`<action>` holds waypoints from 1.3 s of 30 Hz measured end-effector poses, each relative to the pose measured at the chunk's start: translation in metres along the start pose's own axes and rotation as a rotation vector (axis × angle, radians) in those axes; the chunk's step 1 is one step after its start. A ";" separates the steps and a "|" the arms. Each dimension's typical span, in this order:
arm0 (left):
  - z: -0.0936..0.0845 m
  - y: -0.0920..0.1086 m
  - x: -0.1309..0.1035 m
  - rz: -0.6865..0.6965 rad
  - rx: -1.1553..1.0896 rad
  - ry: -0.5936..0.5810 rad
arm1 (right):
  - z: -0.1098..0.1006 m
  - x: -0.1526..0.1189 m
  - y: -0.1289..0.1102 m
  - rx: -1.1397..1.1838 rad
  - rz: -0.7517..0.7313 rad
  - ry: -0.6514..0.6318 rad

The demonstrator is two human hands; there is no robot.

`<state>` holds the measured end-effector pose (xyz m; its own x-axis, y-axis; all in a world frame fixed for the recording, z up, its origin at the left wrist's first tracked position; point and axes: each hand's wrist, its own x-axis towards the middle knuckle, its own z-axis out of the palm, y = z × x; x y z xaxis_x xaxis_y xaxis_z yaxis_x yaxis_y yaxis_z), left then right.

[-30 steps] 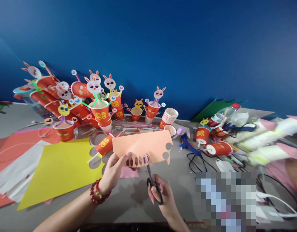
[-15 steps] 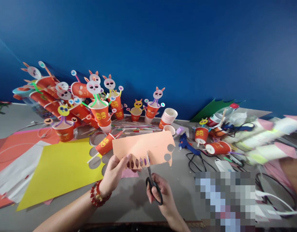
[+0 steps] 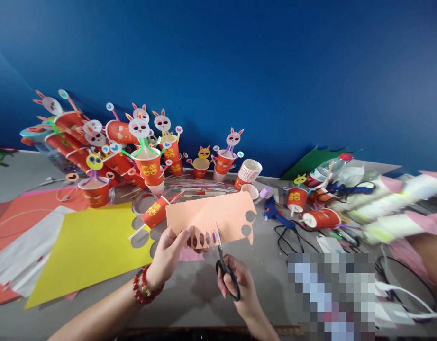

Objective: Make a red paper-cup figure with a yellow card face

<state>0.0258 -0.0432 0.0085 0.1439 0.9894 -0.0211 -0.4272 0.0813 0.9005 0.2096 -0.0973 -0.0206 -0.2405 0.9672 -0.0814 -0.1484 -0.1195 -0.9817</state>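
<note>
A peach-coloured sheet of paper (image 3: pixel 211 213) has several leaf-shaped holes along its lower edge and round cutouts at its right end. My left hand (image 3: pixel 170 253) pinches the sheet at its lower left, thumb on top. In my right hand (image 3: pixel 238 282) are scissors with black handles (image 3: pixel 228 275), their blades pointing up at the sheet's lower edge, beside the rightmost leaf shape. A pink scrap (image 3: pixel 191 255) lies on the table under the sheet. Just left of the sheet, a red cup (image 3: pixel 155 212) lies tilted on its side.
Red cups with rabbit figures (image 3: pixel 146 163) crowd the back left. Yellow paper (image 3: pixel 86 251) lies at the left. A cup stack (image 3: pixel 249 171) stands behind the sheet. At the right are a blue glue gun (image 3: pixel 278 213), cables, a bottle (image 3: pixel 325 171), paper rolls and part of another person's arm.
The scissor handles have shifted very slightly, with the blades still at the sheet's lower edge. At the far right, the other person's arm has moved a little. My left hand keeps its grip.
</note>
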 end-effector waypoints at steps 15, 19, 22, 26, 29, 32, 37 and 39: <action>0.003 -0.004 -0.007 0.039 0.109 0.068 | -0.001 -0.002 0.012 0.055 0.001 -0.003; 0.005 -0.002 -0.008 0.060 0.168 0.097 | -0.003 -0.001 0.011 0.094 -0.010 -0.018; 0.006 -0.001 -0.008 0.050 0.146 0.058 | -0.005 0.000 0.009 0.103 -0.028 -0.029; 0.004 -0.004 -0.008 0.023 0.072 -0.009 | -0.006 0.000 0.008 0.089 -0.044 -0.047; 0.003 -0.005 -0.008 0.027 0.052 0.000 | -0.005 0.000 0.009 0.089 -0.056 -0.039; 0.004 -0.006 -0.009 0.016 0.037 0.006 | -0.004 0.000 0.010 0.090 -0.064 -0.026; 0.005 -0.007 -0.010 -0.022 0.016 0.025 | -0.002 0.000 0.011 0.052 -0.086 0.008; 0.005 -0.007 -0.011 -0.026 0.038 0.035 | -0.002 0.000 0.011 0.024 -0.103 0.022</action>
<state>0.0317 -0.0551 0.0051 0.1232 0.9906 -0.0588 -0.3893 0.1027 0.9154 0.2097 -0.0982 -0.0314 -0.2014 0.9794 0.0162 -0.1941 -0.0237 -0.9807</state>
